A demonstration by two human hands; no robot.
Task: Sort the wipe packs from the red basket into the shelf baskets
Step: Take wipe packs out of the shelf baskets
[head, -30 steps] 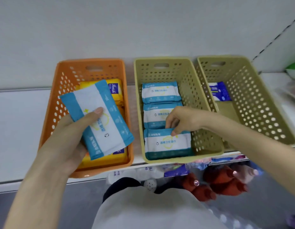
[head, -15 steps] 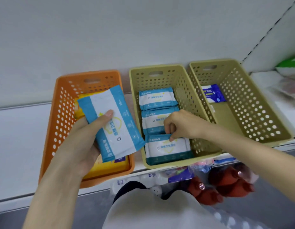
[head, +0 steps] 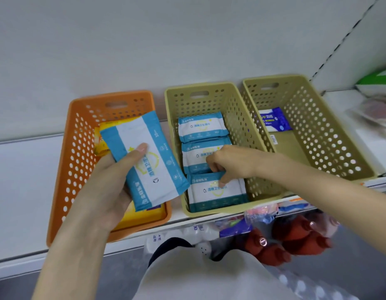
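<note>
Left hand (head: 105, 187) is gripping a pack (head: 148, 161) just left of the middle basket (head: 218, 102), its long axis slanting far-left to near-right. Right hand (head: 229, 161) is pinching the front pack (head: 216, 195) there.

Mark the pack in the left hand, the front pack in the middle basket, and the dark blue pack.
Held pack (head: 151, 176): head view, white centre panel.
Front pack (head: 218, 192): head view, white printed face.
Dark blue pack (head: 277, 120): head view, blue top face.

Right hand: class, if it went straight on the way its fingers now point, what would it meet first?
The front wipe pack in the middle basket; the right hand seems to pinch its far edge.
</note>
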